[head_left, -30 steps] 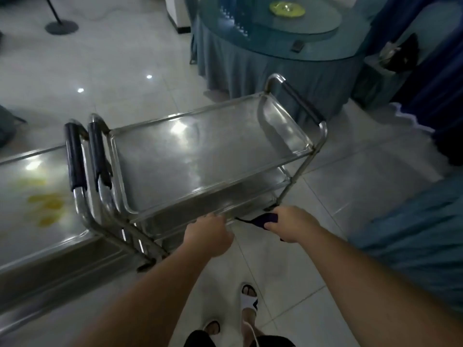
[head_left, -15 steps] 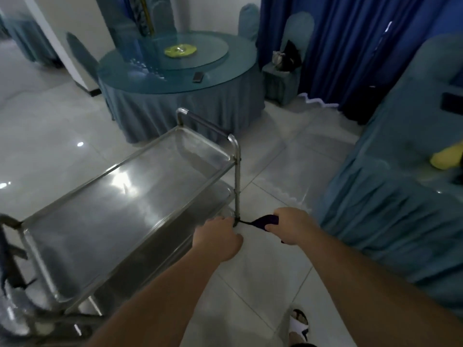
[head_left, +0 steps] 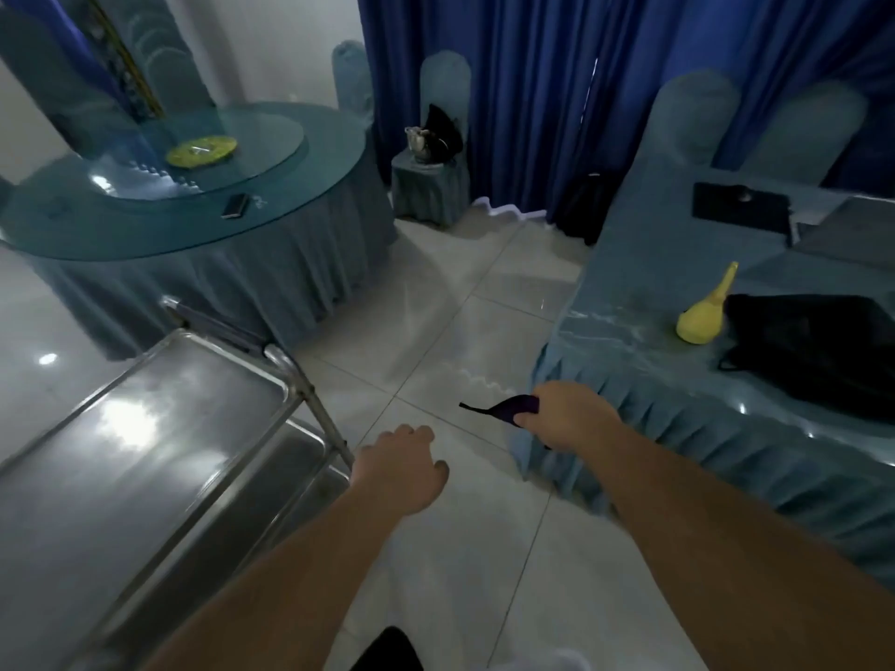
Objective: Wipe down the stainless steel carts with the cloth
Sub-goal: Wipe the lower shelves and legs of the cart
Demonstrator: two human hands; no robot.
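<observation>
Your right hand (head_left: 564, 418), right of centre in the frame, has its fingers curled around the dark purple cloth (head_left: 514, 409), whose thin tail trails out to the left over the floor tiles. Your left hand (head_left: 397, 472) holds nothing, its fingers loosely curled, and sits just beside the corner post of the stainless steel cart (head_left: 160, 438) at lower left, possibly brushing it, though the view is too blurred to be sure.

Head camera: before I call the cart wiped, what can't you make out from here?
- Cart: near end cut off by the left and bottom edges; forearm covers part.
- Lower shelf: mostly hidden under the top tray.
- Cloth: bunched in the right hand; size unclear.
- Left hand: fingertips hidden, cart contact unclear.
</observation>
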